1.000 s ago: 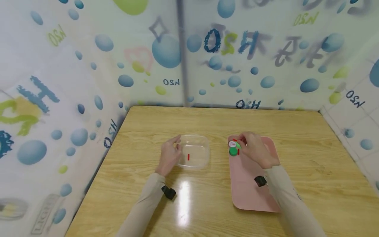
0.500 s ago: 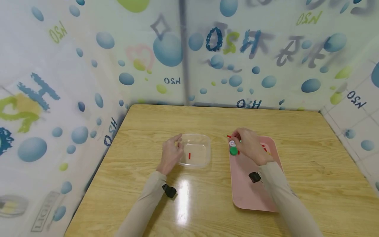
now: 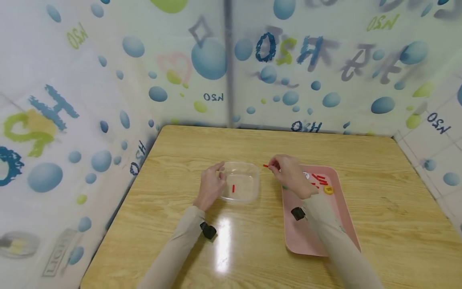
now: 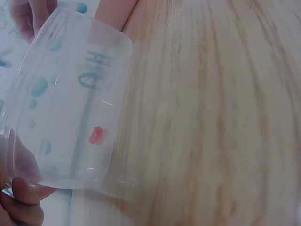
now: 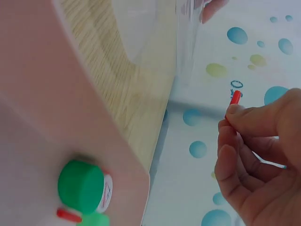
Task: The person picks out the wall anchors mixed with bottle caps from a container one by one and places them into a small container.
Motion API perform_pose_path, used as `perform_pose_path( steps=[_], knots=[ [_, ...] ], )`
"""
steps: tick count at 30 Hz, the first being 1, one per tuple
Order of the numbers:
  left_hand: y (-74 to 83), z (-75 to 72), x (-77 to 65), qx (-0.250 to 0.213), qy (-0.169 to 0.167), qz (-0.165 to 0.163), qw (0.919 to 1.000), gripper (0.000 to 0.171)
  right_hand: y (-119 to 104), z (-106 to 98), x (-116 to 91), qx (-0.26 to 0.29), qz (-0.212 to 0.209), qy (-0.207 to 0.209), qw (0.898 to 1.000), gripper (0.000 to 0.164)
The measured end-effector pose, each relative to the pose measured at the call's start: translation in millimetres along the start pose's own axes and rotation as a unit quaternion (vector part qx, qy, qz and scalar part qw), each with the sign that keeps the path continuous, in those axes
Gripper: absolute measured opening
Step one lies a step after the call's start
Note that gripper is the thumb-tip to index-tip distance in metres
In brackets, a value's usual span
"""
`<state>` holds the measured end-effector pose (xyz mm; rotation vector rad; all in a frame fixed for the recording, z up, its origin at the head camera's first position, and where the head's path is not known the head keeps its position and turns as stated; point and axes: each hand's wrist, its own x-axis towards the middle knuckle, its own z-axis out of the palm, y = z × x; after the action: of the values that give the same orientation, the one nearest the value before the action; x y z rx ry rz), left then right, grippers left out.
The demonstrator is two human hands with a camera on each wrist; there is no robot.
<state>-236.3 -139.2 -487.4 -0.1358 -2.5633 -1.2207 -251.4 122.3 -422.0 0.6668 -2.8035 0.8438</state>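
Long beige sleeves [image 3: 176, 248] run down to black wrist cameras [image 3: 208, 230] (small and boxy)

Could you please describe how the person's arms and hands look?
The left sleeve and right sleeve are long and light beige, ending at the wrists. A small, black, boxy device sits at each wrist. The left hand and right hand wear no gloves.

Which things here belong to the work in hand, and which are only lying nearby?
Apparently in use:
right hand, pinching a red stick
left hand, at the clear container
pink tray, holding more red sticks

Apparently just lying nearby:
yellow disc
green round piece
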Motion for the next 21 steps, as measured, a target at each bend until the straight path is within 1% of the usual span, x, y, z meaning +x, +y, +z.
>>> perform_pose_path(
  steps=[5, 12, 17, 19, 21],
  knots=[
    [1.5, -0.7, 0.1, -0.001, 0.000, -0.002, 1.0000, 0.047, -10, 8, 9, 0.019, -0.008, -0.019, 1.000, 0.006],
    [1.0, 1.2, 1.5, 0.014, 0.007, 0.005, 0.9999, 0.047, -21, 18, 15, 0.052, -0.022, -0.027, 0.998, 0.006],
    [1.1, 1.1, 1.4, 0.017, 0.009, 0.007, 0.9998, 0.046, -24, 29, 18, 0.071, -0.040, -0.020, 0.996, 0.007],
    [0.8, 0.8, 1.4, 0.016, 0.006, 0.007, 0.9998, 0.046, -25, 33, 19, 0.074, -0.043, -0.013, 0.996, 0.007],
    [0.1, 0.5, 1.4, 0.014, 0.007, 0.009, 0.9998, 0.046, -27, 36, 20, 0.090, -0.042, -0.012, 0.995, 0.007]
  ],
)
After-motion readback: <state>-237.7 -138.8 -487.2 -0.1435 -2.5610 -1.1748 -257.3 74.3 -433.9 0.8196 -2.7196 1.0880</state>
